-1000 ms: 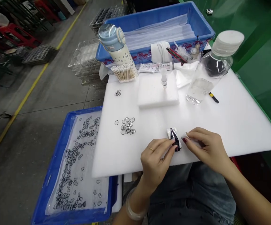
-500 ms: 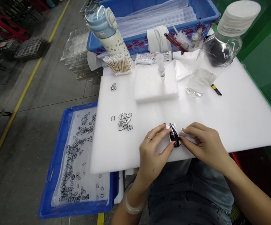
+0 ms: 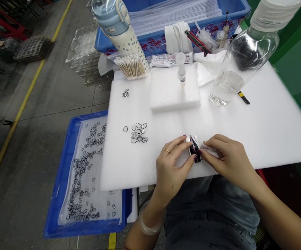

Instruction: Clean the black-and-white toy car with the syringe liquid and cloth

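Note:
Near the front edge of the white foam board (image 3: 171, 121), my left hand (image 3: 172, 163) grips a small glossy piece (image 3: 195, 152), dark in the middle and white round its edges. Its thumb and fingers press on the piece from the left; its exact kind I cannot make out. My right hand (image 3: 225, 158) pinches a folded white cloth (image 3: 211, 151) against the right side of the same piece. Left of my hands lie several thin black rings (image 3: 139, 133) in a loose cluster, with a smaller group of rings (image 3: 125, 93) farther back.
A foam block (image 3: 175, 95) holds an upright syringe (image 3: 182, 71). Behind are cotton swabs (image 3: 131, 66), a dotted bottle (image 3: 129, 43), a tube (image 3: 171, 59) and a blue crate (image 3: 153, 48). A clear bottle (image 3: 227, 86) stands right, a blue tray (image 3: 59, 184) of rings lower left.
Both hands stay on the glossy piece, with the cloth held at its right side; the right fingertips have shifted slightly. The whole view has tilted a little.

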